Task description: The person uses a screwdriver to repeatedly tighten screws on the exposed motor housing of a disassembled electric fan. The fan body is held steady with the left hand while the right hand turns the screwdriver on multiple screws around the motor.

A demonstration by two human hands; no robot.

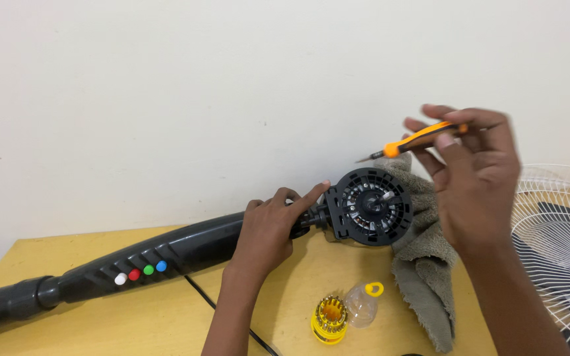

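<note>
My left hand (pixel 270 227) grips the neck of a black fan stand (pixel 166 254) where it joins the round black motor housing (pixel 371 206), index finger stretched toward the housing. The stand lies flat on the yellow table (pixel 166 316) and carries white, red, green and blue buttons (pixel 140 272). My right hand (pixel 473 175) is raised above and to the right of the housing, holding an orange and black screwdriver (pixel 417 140) whose tip points left, clear of the housing.
A grey towel (pixel 423 270) lies under and beside the housing. A yellow screwdriver bit holder (pixel 329 319) and its clear cap (pixel 362 304) sit near the front. A white fan grille (pixel 559 250) is at the right. A black cable (pixel 209 300) crosses the table.
</note>
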